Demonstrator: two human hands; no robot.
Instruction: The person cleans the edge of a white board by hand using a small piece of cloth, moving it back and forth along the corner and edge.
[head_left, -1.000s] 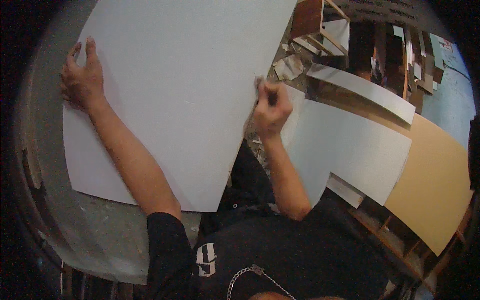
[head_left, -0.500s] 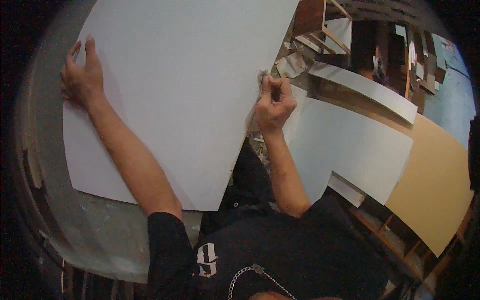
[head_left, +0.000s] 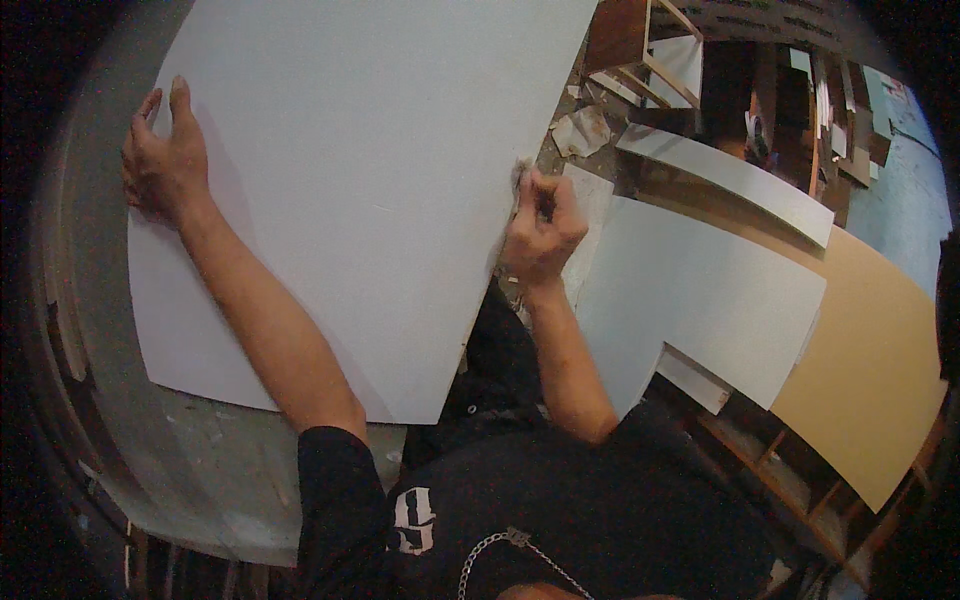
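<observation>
A large white board (head_left: 370, 170) filled the view from the centre out toward eleven o'clock, lying flat on a grey, scuffed tabletop (head_left: 200, 470) whose bare surface showed at seven o'clock. Toward three o'clock a second white panel (head_left: 700, 300) lay lower down, partly over a tan sheet (head_left: 870, 390) that ran out to four o'clock. A narrow white strip (head_left: 730, 175) sat at two o'clock, beside a wooden frame (head_left: 630, 40) at one o'clock, with crumpled paper scraps (head_left: 580, 130) on the floor between the frame and the big board.

The left hand (head_left: 165, 165) rested at ten o'clock on the board's left edge, palm down, fingers (head_left: 180, 100) spread flat and pointing toward twelve, thumb side wrapped over the rim. The right hand (head_left: 540, 225) sat just right of centre against the board's right edge, fingers curled tight into a near fist around something small and pale pressed to that edge; what it was could not be told. Both forearms came in from six o'clock, out of black short sleeves (head_left: 560, 500), with a metal chain (head_left: 500, 555) hanging at the chest.
</observation>
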